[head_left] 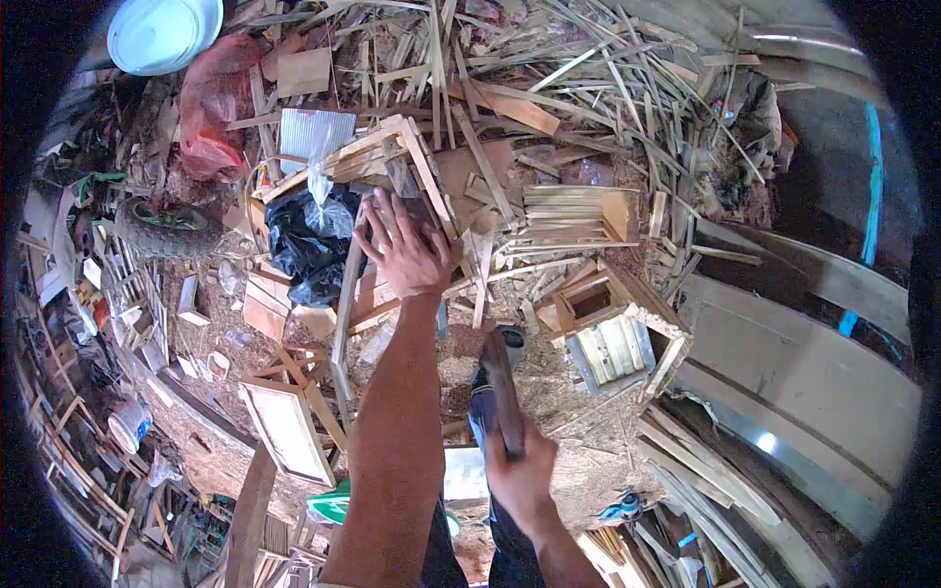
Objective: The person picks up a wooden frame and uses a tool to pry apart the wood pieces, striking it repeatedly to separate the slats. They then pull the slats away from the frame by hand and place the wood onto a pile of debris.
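My left hand (407,250) reaches forward with fingers spread, over the inner side of a rough wooden frame (428,176). It seems to rest on the frame or on a dark surface within it; the contact under the palm is hidden. My right hand (521,470) is wrapped round a dark brown, long wooden tool (504,392), held upright near my leg; its kind I cannot make out. A black plastic bag (309,240), with a clear bag (320,186) on top, lies left of my left hand.
A small wooden box-like piece (613,348) stands at right, near stacked slats (569,216). A pale framed panel (286,431) leans at lower left. Also around are scrap strips (588,59), a tyre (169,227), a red bag (218,108) and a white basin (165,31).
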